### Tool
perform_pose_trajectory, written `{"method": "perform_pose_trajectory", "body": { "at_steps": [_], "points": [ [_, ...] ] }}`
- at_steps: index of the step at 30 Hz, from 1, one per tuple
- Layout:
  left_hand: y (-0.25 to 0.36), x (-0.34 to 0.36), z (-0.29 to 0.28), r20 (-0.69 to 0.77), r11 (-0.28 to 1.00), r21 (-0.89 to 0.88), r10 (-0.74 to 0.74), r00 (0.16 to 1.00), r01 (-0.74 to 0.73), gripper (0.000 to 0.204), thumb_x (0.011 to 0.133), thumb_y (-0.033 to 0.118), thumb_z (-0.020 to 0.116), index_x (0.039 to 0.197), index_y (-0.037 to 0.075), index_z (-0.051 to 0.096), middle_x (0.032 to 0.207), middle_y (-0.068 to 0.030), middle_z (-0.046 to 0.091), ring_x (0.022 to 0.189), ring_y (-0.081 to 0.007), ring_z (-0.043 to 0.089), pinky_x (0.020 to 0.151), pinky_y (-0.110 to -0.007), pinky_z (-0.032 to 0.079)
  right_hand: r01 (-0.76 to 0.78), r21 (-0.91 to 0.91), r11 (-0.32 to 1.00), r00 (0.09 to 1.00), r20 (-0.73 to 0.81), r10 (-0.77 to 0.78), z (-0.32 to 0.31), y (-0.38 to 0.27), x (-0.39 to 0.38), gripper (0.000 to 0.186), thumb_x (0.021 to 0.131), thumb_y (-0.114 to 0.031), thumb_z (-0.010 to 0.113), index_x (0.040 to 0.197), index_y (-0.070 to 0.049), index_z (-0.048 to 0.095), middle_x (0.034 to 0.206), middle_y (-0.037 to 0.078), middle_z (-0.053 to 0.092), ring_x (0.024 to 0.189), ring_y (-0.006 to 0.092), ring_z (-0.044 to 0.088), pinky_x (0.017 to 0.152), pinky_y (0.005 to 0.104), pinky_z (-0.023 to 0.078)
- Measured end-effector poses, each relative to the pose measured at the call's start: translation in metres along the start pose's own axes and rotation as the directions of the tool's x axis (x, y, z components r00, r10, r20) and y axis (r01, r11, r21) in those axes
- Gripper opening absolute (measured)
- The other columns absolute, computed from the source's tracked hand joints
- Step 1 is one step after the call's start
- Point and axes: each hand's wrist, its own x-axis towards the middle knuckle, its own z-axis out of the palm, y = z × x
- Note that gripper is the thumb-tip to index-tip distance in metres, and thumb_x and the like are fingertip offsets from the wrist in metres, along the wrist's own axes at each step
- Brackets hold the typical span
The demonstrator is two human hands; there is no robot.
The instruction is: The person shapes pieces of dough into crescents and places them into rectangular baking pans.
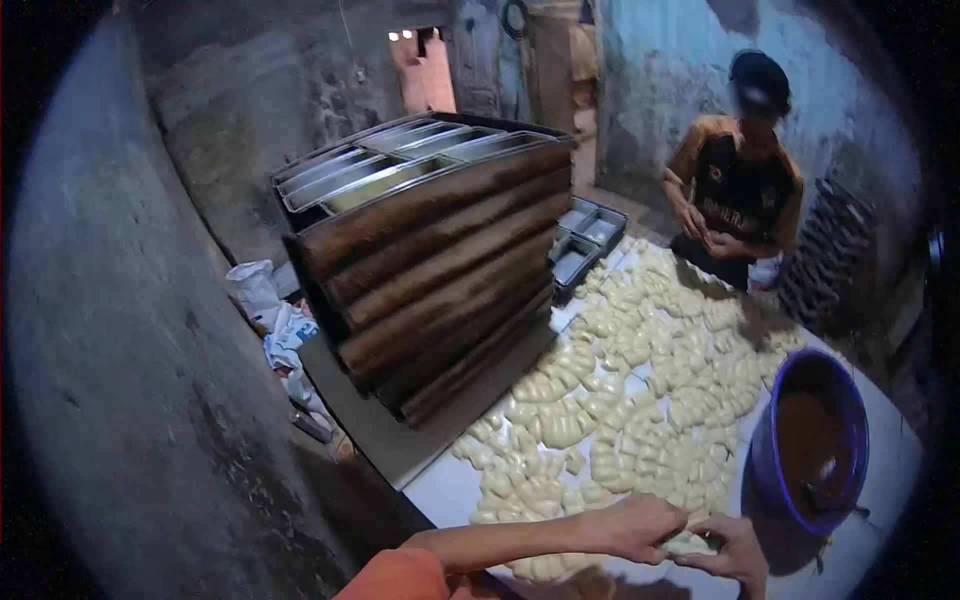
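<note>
**Left hand (637,528) and right hand (738,556) together on a pale dough piece (690,543), near side of table**

Both hands close together, lower right of view. Dough piece sits between them, over the near part of the white table (452,492), left of the basin. Left: knuckles up, fingers curled in, tips at the piece. Right: thumb and fingers bent around its other side. Exact finger contact partly hidden. Left forearm comes in from lower left, orange sleeve (392,578).

Table: many pale dough pieces (640,425), spread wide, lots touching, some in ridged rows, shiny. White surface shows in gaps. Right side: blue-purple basin (762,455), brown contents (812,430), dark utensil (835,500) leaning at the near rim.

Left of the dough: tall, tilted-looking stack of brown-sided trays (430,265), metal compartments (400,165) on top. More grey metal tins (590,235) just behind, right of stack. Bags (280,325) by left wall.

Far side: co-worker (735,190), dark cap (760,85), head bent, hands close together at the waist; can't tell what they hold.
</note>
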Motion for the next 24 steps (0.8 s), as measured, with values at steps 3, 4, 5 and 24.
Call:
{"method": "perform_pose_trajectory", "body": {
  "at_steps": [3,4,5,24],
  "points": [
    [0.034,-0.058,-0.114,-0.267,0.950,0.301,0.004,0.964,0.079,0.027,0.084,0.024,0.065,0.092,0.001,0.053,0.078,-0.0161,0.058,0.068,-0.0373,0.064,0.057,-0.047,0.052,0.322,-0.200,0.926,0.943,0.162,-0.293,-0.024,-0.106,0.095,0.052,0.064,-0.039,0.093,0.099,-0.007,0.073,0.081,0.009,0.068,0.072,0.0207,0.068,0.066,0.0331,0.053],
    [0.050,-0.074,-0.153,-0.297,0.901,0.401,-0.044,0.954,0.166,0.026,0.083,0.022,0.066,0.093,0.000,0.056,0.077,-0.0155,0.060,0.066,-0.0354,0.066,0.057,-0.045,0.053,0.415,-0.225,0.881,0.909,0.145,-0.391,-0.028,-0.140,0.127,0.049,0.064,-0.037,0.093,0.099,-0.009,0.073,0.080,0.008,0.068,0.071,0.0205,0.068,0.065,0.0325,0.053],
    [0.064,-0.092,-0.192,-0.337,0.833,0.489,-0.091,0.937,0.257,0.025,0.082,0.021,0.068,0.094,0.000,0.059,0.077,-0.0149,0.061,0.065,-0.0334,0.067,0.057,-0.043,0.054,0.506,-0.250,0.826,0.863,0.135,-0.488,-0.029,-0.175,0.159,0.046,0.064,-0.036,0.093,0.098,-0.011,0.073,0.079,0.007,0.068,0.071,0.0204,0.068,0.064,0.0319,0.053],
    [-0.035,-0.293,-0.528,-0.480,0.489,0.558,-0.470,0.741,0.671,0.058,0.079,0.059,0.069,0.098,0.004,0.070,0.086,-0.0207,0.069,0.085,-0.0389,0.068,0.077,-0.049,0.051,0.806,-0.185,0.562,0.493,0.734,-0.467,0.064,-0.464,0.564,0.033,0.090,-0.021,0.062,0.119,-0.008,0.069,0.106,0.012,0.073,0.091,0.0249,0.068,0.084,0.0368,0.052]
  ]
}}
